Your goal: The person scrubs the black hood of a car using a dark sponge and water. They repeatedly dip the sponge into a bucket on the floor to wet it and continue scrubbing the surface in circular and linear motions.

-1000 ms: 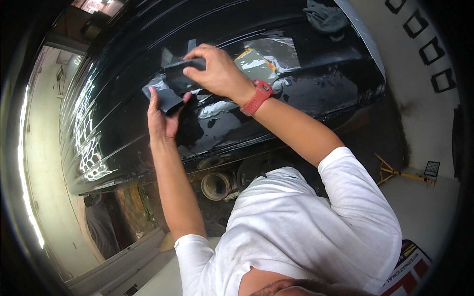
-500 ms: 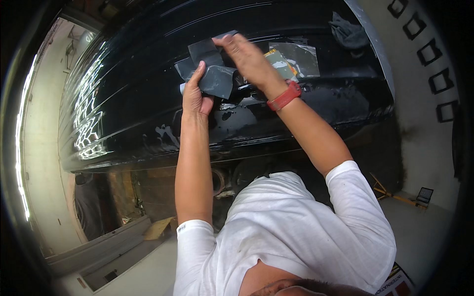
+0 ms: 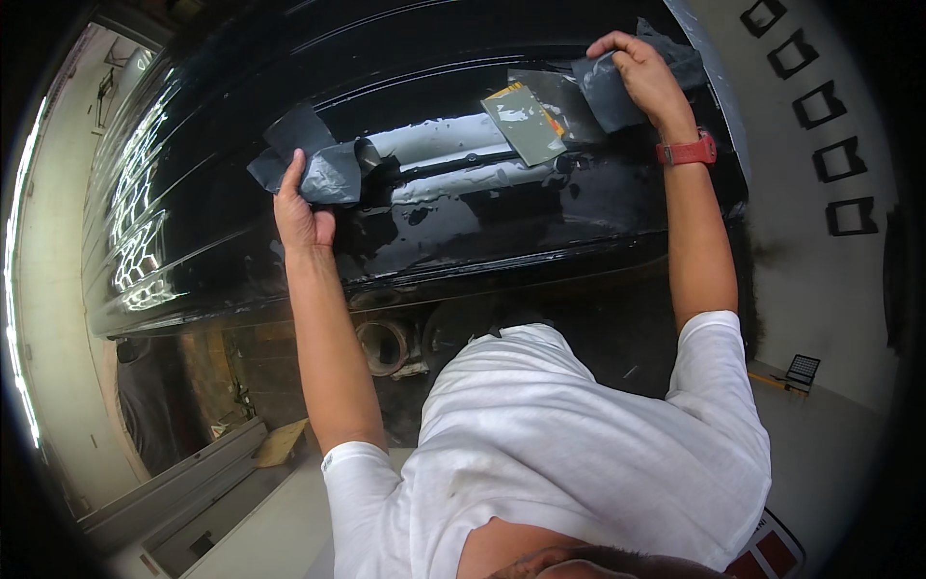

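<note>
My left hand (image 3: 304,222) is closed on several dark grey sandpaper sheets (image 3: 333,176), thumb on top, over the glossy black car panel (image 3: 434,227). Off to the right, my right hand (image 3: 656,85) pinches a separate dark grey sandpaper sheet (image 3: 606,95), which hangs below its fingers. Between the hands, a light grey wet strip (image 3: 429,140) with droplets runs along the panel. A grey-green flat piece (image 3: 524,124) with yellow and orange edges lies there, partly over a dark sheet (image 3: 569,101).
A crumpled grey cloth (image 3: 680,60) rests beyond my right hand, near the panel's right edge. Black frame-like shapes (image 3: 818,104) line the pale wall at right. A work light (image 3: 803,370) on a yellow stand is low on that side. An exhaust pipe (image 3: 384,347) shows under the panel.
My hands have moved apart: the left went left with its sandpaper sheets, the right went right with one sheet. The light grey strip between them now shows.
</note>
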Tool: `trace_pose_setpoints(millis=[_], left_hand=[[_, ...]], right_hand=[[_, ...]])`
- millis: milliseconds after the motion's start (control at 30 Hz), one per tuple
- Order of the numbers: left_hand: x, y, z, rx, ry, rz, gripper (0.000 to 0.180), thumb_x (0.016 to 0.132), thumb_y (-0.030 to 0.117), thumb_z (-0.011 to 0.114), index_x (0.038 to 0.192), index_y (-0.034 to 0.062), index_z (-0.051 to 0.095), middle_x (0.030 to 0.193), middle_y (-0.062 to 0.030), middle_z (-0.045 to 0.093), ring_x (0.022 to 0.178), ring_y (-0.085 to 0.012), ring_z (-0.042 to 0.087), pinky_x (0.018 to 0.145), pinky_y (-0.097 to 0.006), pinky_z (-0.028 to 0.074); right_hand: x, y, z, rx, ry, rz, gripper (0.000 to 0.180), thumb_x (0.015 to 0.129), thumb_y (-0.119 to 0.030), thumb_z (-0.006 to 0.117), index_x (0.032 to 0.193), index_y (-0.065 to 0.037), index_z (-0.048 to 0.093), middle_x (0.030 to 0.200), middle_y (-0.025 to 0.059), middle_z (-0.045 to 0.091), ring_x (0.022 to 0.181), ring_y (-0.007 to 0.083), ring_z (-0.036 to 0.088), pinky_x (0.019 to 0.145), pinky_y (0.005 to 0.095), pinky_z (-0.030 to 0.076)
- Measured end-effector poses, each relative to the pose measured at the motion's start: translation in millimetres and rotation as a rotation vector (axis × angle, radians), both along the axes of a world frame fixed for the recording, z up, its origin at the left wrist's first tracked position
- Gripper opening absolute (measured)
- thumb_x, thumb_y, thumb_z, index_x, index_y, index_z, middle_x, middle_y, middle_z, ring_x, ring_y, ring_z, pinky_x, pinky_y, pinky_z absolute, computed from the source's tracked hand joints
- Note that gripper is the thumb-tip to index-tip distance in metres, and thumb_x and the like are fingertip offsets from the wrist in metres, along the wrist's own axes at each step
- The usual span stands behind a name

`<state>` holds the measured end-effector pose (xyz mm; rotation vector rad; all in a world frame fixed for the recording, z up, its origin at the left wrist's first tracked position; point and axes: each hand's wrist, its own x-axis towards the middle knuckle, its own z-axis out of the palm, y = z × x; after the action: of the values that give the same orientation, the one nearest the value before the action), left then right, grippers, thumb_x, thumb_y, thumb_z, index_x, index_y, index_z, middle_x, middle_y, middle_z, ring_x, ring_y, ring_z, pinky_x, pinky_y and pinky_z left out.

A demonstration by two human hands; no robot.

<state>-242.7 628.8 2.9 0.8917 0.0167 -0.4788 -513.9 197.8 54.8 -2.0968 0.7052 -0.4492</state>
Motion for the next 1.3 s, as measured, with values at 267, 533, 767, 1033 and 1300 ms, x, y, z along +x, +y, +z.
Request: trace_pose_setpoints(millis=[267,533,767,1033,1300], left_hand=[[2,4,-4,0.014,0.002,-0.017,0.020,0.100,0.013,0.077,0.114,-0.0005,0.073,0.109,-0.0110,0.077,0.101,-0.0251,0.076,0.094,-0.041,0.061],[-2,6,-7,0.005,-0.035,-0.010,0.023,0.100,0.011,0.076,0.121,0.0015,0.071,0.113,-0.0100,0.076,0.103,-0.0244,0.075,0.095,-0.041,0.061],[-7,10,-6,0.000,-0.054,-0.029,0.027,0.101,0.011,0.075,0.125,0.0024,0.069,0.116,-0.0099,0.075,0.106,-0.0242,0.075,0.096,-0.041,0.061],[-15,6,0,0.040,-0.084,-0.031,0.019,0.103,0.018,0.073,0.115,0.0029,0.073,0.109,-0.0089,0.078,0.101,-0.0231,0.076,0.094,-0.039,0.061],[-19,4,2,0.090,-0.115,-0.044,0.020,0.102,0.019,0.074,0.114,0.0025,0.074,0.108,-0.0093,0.078,0.100,-0.0232,0.077,0.094,-0.039,0.061]], right_hand=[[13,60,-15,-0.597,0.329,-0.001,0.079,0.071,-0.060,0.091,0.122,-0.003,0.073,0.127,0.0143,0.068,0.122,0.0329,0.065,0.105,0.0428,0.053],[11,32,-4,-0.454,0.095,0.209,0.035,0.088,-0.019,0.083,0.120,-0.007,0.073,0.104,0.0138,0.074,0.099,0.0326,0.070,0.097,0.0385,0.054],[17,44,33,-0.894,-0.506,0.110,0.031,0.093,0.001,0.068,0.119,-0.013,0.075,0.116,0.0042,0.075,0.108,0.0295,0.071,0.093,0.0407,0.057],[-5,19,-15,-0.668,-0.509,0.010,0.036,0.093,0.011,0.060,0.121,-0.009,0.069,0.110,0.0094,0.077,0.107,0.0299,0.075,0.094,0.0385,0.059],[-18,-8,-19,0.113,-0.794,-0.148,0.026,0.108,0.003,0.055,0.127,-0.004,0.071,0.113,0.0066,0.079,0.099,0.0163,0.076,0.088,0.0286,0.061]])
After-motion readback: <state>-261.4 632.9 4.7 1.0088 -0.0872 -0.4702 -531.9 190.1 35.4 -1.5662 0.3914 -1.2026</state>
